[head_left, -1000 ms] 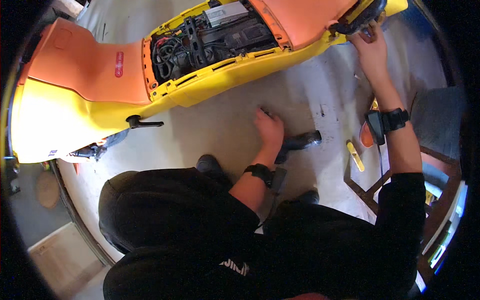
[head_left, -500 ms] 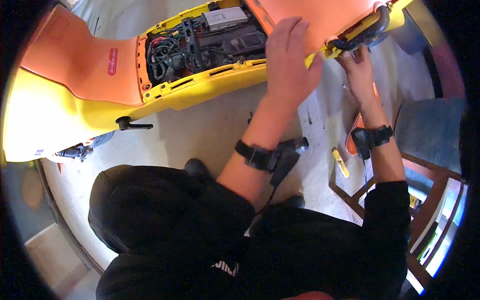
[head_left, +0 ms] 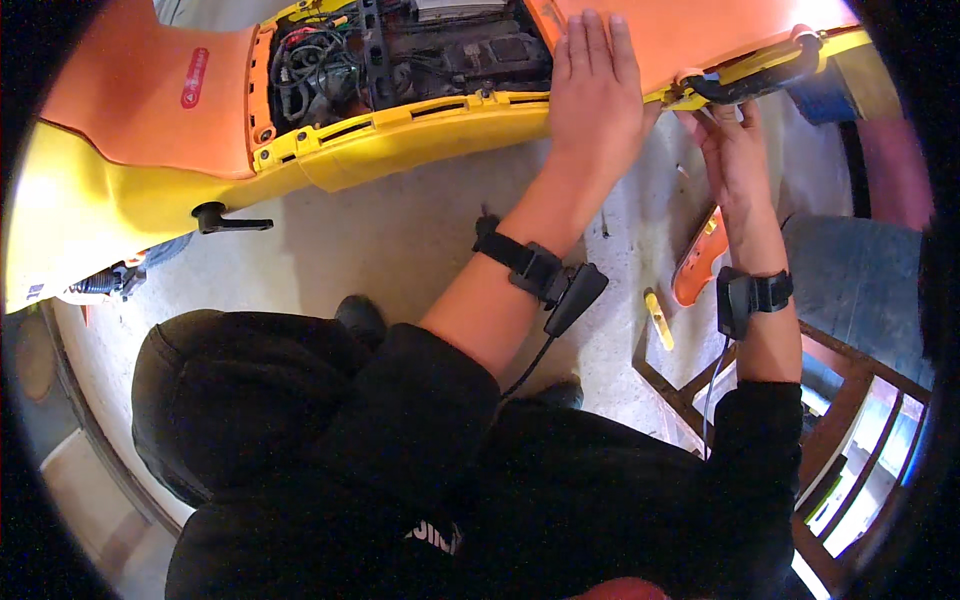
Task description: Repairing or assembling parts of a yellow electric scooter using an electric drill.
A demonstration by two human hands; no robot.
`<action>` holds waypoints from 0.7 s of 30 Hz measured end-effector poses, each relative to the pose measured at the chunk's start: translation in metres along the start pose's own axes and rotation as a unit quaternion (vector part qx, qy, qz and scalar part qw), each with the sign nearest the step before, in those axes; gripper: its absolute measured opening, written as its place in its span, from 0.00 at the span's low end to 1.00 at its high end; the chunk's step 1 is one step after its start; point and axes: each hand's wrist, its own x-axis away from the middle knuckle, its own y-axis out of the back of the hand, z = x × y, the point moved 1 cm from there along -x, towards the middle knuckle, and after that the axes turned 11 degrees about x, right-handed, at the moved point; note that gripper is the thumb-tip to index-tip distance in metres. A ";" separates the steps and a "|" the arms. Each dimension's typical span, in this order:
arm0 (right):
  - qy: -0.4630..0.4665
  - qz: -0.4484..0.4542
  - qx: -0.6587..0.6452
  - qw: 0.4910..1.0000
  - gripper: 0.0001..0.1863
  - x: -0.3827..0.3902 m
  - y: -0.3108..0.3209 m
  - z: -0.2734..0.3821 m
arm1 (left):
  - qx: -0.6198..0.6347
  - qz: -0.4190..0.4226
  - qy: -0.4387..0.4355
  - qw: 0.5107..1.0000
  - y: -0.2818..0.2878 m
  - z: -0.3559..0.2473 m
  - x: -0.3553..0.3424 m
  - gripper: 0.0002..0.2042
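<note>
A yellow vehicle body with orange panels stretches across the far side. My left hand rests flat along the edge of the right orange panel, fingers stretched out and pointing away. To its left, an uncovered bay shows tangled cables and a black box. My right hand reaches up under the yellow side trim, just below a curved black handle. Its fingers are bent together against the trim's underside; the fingertips are partly hidden, and what they pinch cannot be made out.
On the floor lie an orange part and a small yellow piece. A brown metal frame stands at the right, beside a dark grey panel. A black lever juts from the body's near side.
My left hand, raised with bent fingers before, now lies flat with fingers straightened on the orange panel. My right hand stays under the trim. The whole view has shifted somewhat.
</note>
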 end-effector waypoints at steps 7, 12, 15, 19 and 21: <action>0.023 0.003 0.008 1.000 0.25 -0.008 0.011 -0.002 | -0.017 0.011 -0.003 1.000 -0.001 0.002 0.005 0.45; 0.008 -0.009 -0.017 1.000 0.18 -0.006 0.007 0.002 | -0.053 0.027 -0.013 0.998 -0.004 0.004 0.011 0.44; 0.010 -0.041 0.026 0.999 0.16 -0.009 0.008 0.003 | -0.063 0.023 -0.023 0.997 -0.006 0.008 0.012 0.45; 0.066 -0.078 0.298 0.949 0.19 -0.020 0.012 -0.005 | -0.086 0.034 -0.015 0.996 -0.006 0.013 0.011 0.46; 0.196 -0.121 0.441 0.867 0.21 -0.029 0.013 -0.020 | -0.087 0.042 -0.023 0.995 -0.007 0.010 0.007 0.46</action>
